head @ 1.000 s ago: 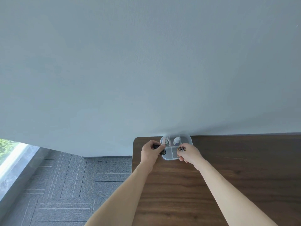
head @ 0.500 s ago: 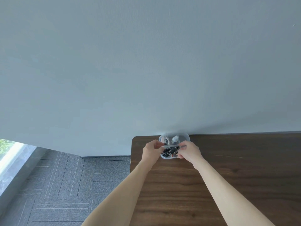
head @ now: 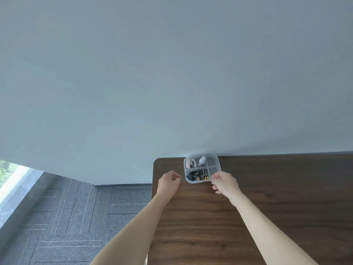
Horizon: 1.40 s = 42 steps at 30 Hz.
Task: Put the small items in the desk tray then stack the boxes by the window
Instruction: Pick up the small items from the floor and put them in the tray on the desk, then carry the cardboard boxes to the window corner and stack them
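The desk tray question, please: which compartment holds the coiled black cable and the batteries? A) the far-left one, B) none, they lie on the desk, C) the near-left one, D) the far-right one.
C: the black cable and batteries lie together in the near-left compartment of the desk tray.

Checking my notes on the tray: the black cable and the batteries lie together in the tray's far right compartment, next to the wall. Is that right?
Not quite. In the head view the black cable and the batteries do lie together in the tray, but in its near left compartment, the one closest to the person, not the far right one by the wall.
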### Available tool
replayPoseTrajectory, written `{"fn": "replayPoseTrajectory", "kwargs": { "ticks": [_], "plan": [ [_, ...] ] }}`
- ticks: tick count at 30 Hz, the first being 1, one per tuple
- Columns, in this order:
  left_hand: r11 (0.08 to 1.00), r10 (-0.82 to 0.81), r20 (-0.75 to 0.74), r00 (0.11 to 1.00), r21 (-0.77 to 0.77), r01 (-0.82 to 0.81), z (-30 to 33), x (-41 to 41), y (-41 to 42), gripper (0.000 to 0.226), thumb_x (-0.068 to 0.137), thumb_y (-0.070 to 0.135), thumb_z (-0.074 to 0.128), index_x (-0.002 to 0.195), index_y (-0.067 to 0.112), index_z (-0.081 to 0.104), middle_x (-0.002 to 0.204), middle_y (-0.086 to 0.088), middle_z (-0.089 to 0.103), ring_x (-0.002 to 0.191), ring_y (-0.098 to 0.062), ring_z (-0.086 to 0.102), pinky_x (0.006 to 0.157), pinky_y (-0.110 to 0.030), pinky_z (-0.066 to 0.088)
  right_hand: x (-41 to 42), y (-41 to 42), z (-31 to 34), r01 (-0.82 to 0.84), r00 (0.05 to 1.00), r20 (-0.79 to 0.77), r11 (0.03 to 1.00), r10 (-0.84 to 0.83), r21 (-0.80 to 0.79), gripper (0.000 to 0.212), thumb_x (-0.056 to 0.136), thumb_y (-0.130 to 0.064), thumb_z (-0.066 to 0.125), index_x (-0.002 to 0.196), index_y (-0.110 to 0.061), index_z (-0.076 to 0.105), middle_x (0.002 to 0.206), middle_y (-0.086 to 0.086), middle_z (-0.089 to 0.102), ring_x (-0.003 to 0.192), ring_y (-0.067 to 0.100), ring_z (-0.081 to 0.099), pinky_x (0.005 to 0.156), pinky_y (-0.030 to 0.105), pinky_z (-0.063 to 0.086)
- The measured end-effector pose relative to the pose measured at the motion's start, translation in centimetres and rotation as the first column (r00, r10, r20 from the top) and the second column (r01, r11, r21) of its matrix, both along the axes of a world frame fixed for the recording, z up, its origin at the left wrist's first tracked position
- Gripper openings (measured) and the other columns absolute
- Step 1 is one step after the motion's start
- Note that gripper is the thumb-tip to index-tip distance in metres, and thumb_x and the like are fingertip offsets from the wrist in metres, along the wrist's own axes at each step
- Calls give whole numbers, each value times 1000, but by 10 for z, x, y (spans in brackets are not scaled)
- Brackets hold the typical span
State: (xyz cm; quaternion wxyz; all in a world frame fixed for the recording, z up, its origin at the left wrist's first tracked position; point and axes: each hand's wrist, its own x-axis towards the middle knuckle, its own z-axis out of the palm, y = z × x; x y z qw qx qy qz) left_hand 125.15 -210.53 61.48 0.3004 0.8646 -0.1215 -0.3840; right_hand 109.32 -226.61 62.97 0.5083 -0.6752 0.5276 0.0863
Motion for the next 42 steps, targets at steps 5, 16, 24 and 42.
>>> {"fn": "replayPoseTrajectory", "kwargs": {
  "ticks": [5,16,24,42],
  "plan": [
    [980,-179,53,982,96,173,12,-19,35,20,92,20,54,105,19,70,104,3,64,96,-18,60,75,-26,48,-15,30,15,-105,993,-43,993,108,49,21,92,-15,51,99,-12,71,98,6,73,72,14,68,58,20,57],
    [947,-194,87,977,276,163,45,-66,176,27,92,18,46,110,18,66,113,-1,67,104,-25,65,88,-35,56,6,159,28,-614,789,-59,789,611,-32,22,92,-22,47,96,-18,68,90,1,73,82,26,71,80,38,61],
    [948,13,125,992,315,-52,48,-113,344,27,93,20,47,112,18,66,116,-2,68,104,-23,66,89,-35,56,10,315,32,-936,347,-201,328,916,-126,24,96,-26,48,110,-18,66,113,3,70,100,23,65,86,36,55],
    [504,818,160,553,265,-822,55,-424,908,24,90,27,56,110,17,66,122,-4,67,113,-26,63,91,-36,51,-121,914,82,-821,-492,-321,-554,809,-138,32,96,-29,52,118,-11,67,124,8,68,115,26,63,93,34,51]
  ]
}}
